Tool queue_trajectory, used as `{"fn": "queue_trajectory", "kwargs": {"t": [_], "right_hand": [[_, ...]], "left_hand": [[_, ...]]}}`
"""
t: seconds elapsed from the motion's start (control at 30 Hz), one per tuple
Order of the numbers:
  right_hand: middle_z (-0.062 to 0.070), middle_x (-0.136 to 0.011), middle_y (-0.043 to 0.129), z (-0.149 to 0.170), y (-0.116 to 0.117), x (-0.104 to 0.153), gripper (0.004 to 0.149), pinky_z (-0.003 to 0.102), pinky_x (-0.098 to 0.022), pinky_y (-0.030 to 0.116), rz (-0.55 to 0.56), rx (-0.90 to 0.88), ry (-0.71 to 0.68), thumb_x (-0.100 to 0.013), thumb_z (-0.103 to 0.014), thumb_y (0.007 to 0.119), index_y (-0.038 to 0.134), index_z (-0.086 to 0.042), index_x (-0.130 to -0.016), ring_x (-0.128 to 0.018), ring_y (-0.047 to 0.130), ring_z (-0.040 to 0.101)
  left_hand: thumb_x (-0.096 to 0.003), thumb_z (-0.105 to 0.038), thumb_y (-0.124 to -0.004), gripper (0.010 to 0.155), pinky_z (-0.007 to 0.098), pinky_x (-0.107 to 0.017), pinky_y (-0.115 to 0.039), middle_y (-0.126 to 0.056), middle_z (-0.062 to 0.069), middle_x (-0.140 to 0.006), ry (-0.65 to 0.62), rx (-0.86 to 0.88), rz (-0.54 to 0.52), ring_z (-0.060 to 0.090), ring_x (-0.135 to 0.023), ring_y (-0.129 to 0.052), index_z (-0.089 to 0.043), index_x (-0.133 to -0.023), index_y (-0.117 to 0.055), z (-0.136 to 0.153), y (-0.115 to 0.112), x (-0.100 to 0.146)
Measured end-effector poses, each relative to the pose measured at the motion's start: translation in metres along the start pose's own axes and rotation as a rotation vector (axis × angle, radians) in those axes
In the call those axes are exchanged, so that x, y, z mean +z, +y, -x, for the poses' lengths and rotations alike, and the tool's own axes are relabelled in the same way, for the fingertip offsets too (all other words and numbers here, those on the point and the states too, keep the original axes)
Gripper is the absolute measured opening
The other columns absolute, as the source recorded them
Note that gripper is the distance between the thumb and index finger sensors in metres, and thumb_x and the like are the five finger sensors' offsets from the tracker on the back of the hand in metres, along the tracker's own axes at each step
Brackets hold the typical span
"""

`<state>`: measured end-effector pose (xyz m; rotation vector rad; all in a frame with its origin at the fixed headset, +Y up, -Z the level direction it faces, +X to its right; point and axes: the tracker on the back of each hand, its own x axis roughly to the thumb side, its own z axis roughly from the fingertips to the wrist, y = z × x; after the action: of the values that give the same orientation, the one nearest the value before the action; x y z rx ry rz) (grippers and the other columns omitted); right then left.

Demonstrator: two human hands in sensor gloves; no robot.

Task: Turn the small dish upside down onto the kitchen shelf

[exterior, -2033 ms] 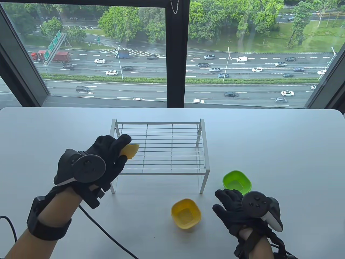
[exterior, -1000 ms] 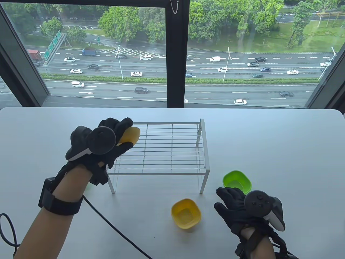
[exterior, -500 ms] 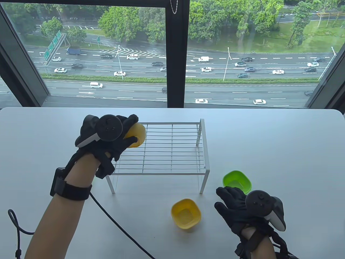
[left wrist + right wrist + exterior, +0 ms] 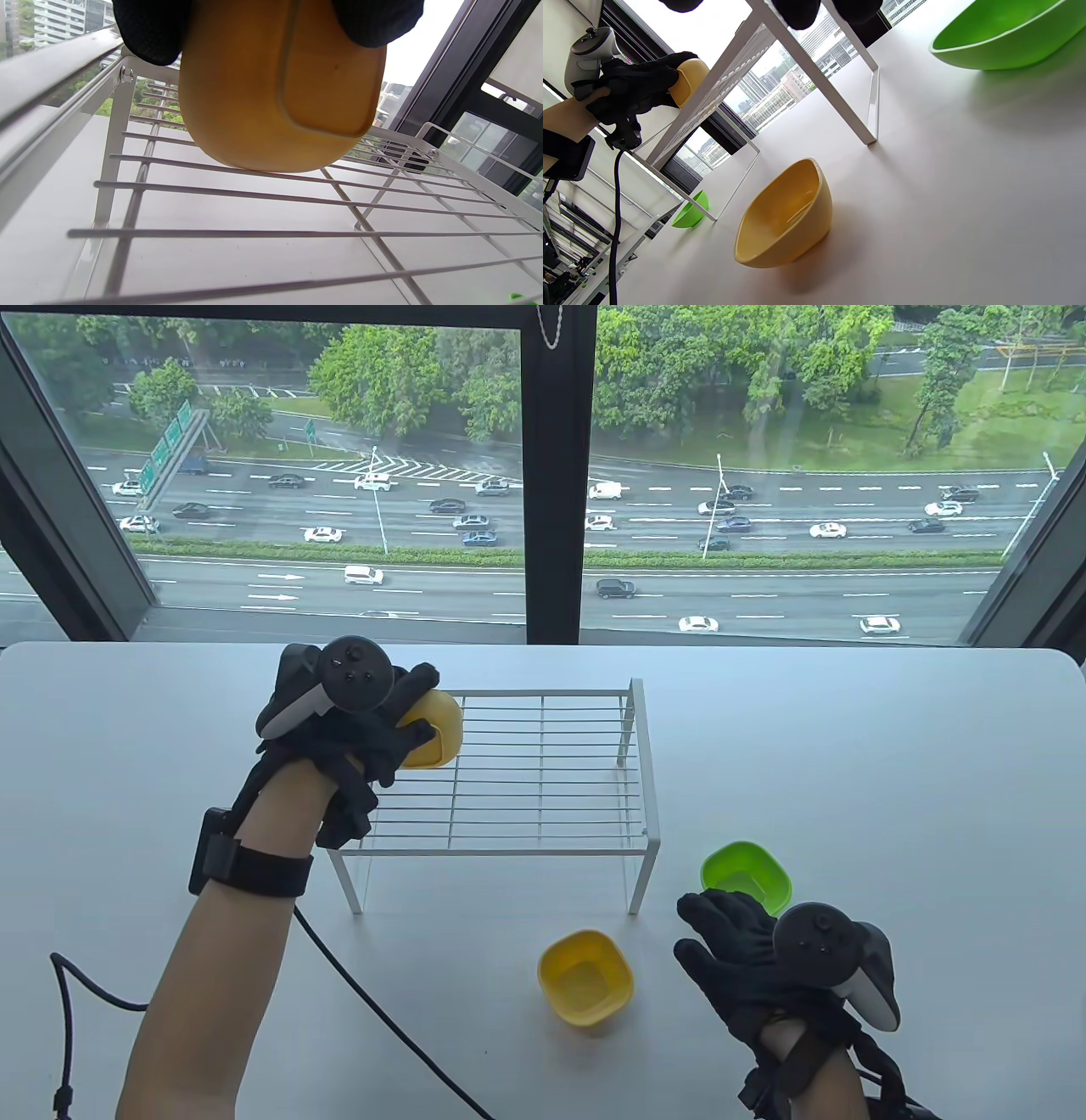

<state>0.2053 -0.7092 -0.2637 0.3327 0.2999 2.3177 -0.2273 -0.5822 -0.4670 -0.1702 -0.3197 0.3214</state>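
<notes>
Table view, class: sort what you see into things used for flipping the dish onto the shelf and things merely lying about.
In use:
- left hand
- held yellow dish
- wire shelf

Lying about:
- yellow dish on the table
- green dish
- second green dish
- right hand, idle

White table, wire shelf, yellow dish, green dish

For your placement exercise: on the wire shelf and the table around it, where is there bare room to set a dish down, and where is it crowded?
The wire shelf is bare across its middle and right, up to its right rail. Its back left corner is crowded: the left hand holds a yellow dish there. In front, the table is tight between the second yellow dish, the green dish and the right hand; right of the shelf it is bare.
</notes>
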Motion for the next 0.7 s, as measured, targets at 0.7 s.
{"fn": "queue_trajectory", "kwargs": {"t": [0.7], "right_hand": [[0.020,-0.117,0.036,-0.001,-0.001,-0.001,0.074,0.072,-0.070,0.021,-0.005,-0.032,-0.003,-0.053,-0.064,0.061,0.048,-0.019,-0.111,-0.105,0.024,0.047]], "left_hand": [[-0.0491,-0.041,-0.062,0.058,0.069,-0.081,-0.042,-0.059,0.007,-0.115,0.162,0.007,0.076,0.040,-0.105,-0.053,-0.036,-0.107,-0.065,0.015,-0.008,-0.035]]}}
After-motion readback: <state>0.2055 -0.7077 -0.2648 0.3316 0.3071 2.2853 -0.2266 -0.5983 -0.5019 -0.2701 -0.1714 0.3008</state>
